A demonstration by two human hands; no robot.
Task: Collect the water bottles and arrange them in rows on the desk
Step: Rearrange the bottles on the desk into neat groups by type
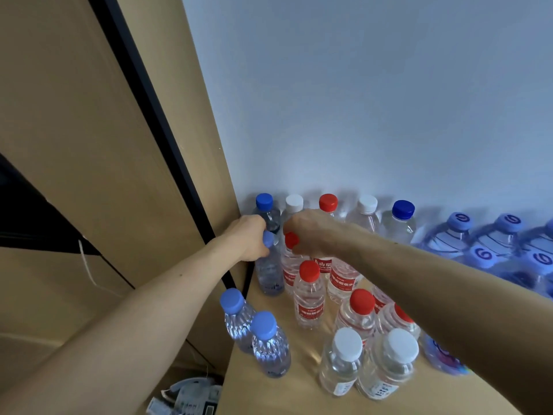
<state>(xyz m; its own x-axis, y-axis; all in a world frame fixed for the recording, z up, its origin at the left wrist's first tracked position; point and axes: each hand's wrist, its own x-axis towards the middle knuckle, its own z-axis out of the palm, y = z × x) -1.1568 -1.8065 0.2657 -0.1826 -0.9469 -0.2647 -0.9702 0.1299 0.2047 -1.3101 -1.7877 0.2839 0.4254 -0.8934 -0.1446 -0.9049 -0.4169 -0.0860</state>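
Many clear water bottles stand on the wooden desk (299,384) near the wall corner. My left hand (250,236) grips the neck of a blue-capped bottle (270,274) at the desk's left edge. My right hand (308,233) curls round the neck of a red-capped bottle (288,265) right beside it. A back row along the wall has blue (264,201), white (294,203) and red (328,202) caps. Red-capped bottles (309,295) fill the middle. Two white-capped bottles (347,345) and two blue-capped ones (263,327) stand at the front.
A wooden cabinet side with a black strip (155,115) rises left of the desk. A shrink-wrapped pack of bottles with light-blue caps (484,253) lies at the right by the wall. Below the desk's left edge lies clutter on the floor (191,396).
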